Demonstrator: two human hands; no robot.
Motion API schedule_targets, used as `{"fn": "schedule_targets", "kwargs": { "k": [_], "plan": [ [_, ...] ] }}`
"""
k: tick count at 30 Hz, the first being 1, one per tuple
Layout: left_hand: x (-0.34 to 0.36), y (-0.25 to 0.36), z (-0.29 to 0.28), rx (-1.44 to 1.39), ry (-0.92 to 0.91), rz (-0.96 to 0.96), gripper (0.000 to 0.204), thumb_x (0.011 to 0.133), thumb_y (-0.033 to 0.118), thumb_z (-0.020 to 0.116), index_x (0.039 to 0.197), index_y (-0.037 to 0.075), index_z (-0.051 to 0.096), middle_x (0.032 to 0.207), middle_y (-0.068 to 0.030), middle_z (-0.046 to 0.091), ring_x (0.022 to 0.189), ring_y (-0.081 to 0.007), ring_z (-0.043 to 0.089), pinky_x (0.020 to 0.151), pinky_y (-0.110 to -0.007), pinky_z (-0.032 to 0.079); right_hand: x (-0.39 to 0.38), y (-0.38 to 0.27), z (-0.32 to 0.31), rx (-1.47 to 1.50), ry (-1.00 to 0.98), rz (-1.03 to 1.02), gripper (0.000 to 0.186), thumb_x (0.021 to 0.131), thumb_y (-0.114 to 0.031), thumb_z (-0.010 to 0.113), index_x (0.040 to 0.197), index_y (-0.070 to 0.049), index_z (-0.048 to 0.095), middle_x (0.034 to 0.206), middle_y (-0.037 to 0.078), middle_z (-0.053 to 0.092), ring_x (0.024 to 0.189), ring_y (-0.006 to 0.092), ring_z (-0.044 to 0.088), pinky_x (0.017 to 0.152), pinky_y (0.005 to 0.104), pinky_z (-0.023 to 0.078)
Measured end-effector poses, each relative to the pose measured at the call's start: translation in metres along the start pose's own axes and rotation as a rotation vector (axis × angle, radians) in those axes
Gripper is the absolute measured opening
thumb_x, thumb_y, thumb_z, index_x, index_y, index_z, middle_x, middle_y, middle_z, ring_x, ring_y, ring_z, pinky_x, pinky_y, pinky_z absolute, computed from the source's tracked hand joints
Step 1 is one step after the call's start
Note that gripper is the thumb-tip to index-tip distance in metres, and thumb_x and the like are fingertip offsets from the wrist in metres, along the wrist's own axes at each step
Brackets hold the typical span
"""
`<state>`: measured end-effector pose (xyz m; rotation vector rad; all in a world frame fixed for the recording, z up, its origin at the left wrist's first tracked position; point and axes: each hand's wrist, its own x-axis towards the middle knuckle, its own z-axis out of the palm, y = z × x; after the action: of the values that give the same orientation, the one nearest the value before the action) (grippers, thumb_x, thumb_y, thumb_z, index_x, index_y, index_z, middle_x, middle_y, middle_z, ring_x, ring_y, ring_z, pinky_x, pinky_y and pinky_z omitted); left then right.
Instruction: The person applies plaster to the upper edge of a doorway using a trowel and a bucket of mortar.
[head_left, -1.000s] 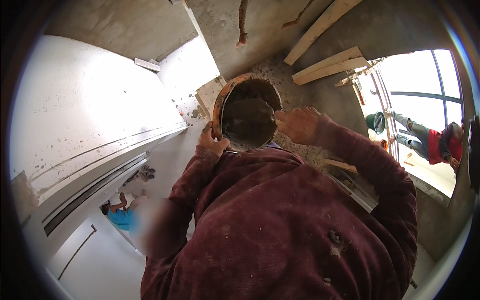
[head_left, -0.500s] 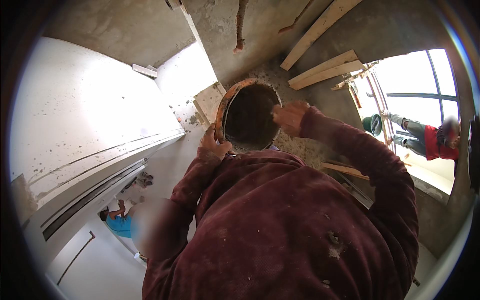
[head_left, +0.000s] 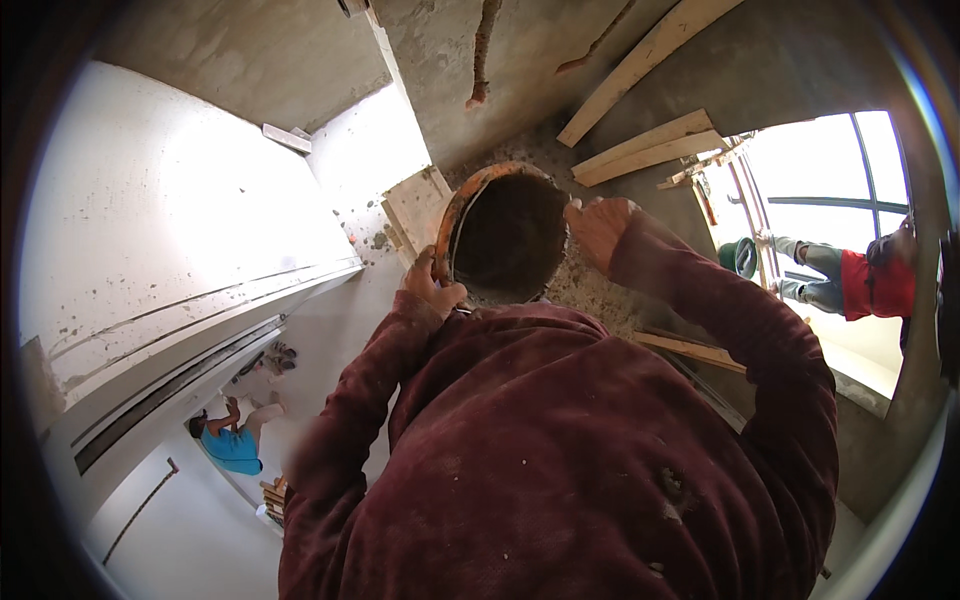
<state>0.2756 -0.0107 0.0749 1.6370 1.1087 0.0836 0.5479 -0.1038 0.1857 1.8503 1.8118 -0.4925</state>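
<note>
A round bucket [head_left: 450, 235], its rim orange and crusted with mortar, stands in front of my body with its mouth toward me. The inside is dark, so its contents are hard to make out. My left hand [head_left: 432, 281] grips the near left side of the rim, thumb toward me. At the rim's right side is my right hand [head_left: 602, 229], its fingers curled closed. Whether it pinches the rim or some small tool is hidden. Both arms wear dusty maroon sleeves.
Wooden boards [head_left: 650, 150] lean at the far right, and a plank [head_left: 690, 350] lies right of my body. Beyond the bucket rises a plastered wall [head_left: 530, 70]. A person in red [head_left: 875, 283] is by the window near a green bucket [head_left: 739, 257]; another in blue [head_left: 232, 447] is lower left.
My right hand has moved from over the bucket's mouth rightward to its rim. My left hand keeps its grip. The view has shifted slightly.
</note>
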Motion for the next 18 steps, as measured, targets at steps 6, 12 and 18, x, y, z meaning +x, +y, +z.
{"fn": "schedule_targets", "kwargs": {
  "k": [6, 12, 18],
  "plan": [
    [-0.002, 0.004, 0.002, -0.059, 0.058, -0.006, 0.046, 0.058, 0.021, 0.07, 0.096, 0.0, 0.052, 0.069, -0.0062, 0.053, 0.064, -0.0199, 0.053, 0.06, -0.033, 0.046, 0.022, -0.029, 0.053, 0.048, -0.029, -0.049, 0.034, 0.082, -0.014, 0.053, 0.113, 0.0, 0.051, 0.083, 0.016, 0.065, 0.081, 0.0312, 0.066, 0.066, 0.0393, 0.053],
    [-0.006, -0.01, 0.001, -0.091, 0.067, -0.015, 0.048, 0.057, 0.021, 0.07, 0.096, -0.001, 0.052, 0.067, -0.0055, 0.052, 0.062, -0.0194, 0.052, 0.058, -0.033, 0.045, -0.013, -0.021, -0.004, 0.278, -0.239, -0.163, 0.035, 0.087, -0.019, 0.049, 0.12, -0.006, 0.05, 0.09, 0.017, 0.065, 0.087, 0.0345, 0.064, 0.072, 0.0438, 0.051],
    [-0.011, -0.009, 0.004, -0.139, 0.061, -0.051, 0.046, 0.057, 0.02, 0.069, 0.094, -0.002, 0.051, 0.066, -0.0047, 0.051, 0.062, -0.0188, 0.052, 0.058, -0.032, 0.044, 0.035, -0.005, 0.066, 0.636, -0.201, -0.178, 0.025, 0.087, -0.023, 0.049, 0.099, -0.007, 0.064, 0.096, 0.019, 0.065, 0.093, 0.0335, 0.064, 0.079, 0.0429, 0.051]
  ]
}}
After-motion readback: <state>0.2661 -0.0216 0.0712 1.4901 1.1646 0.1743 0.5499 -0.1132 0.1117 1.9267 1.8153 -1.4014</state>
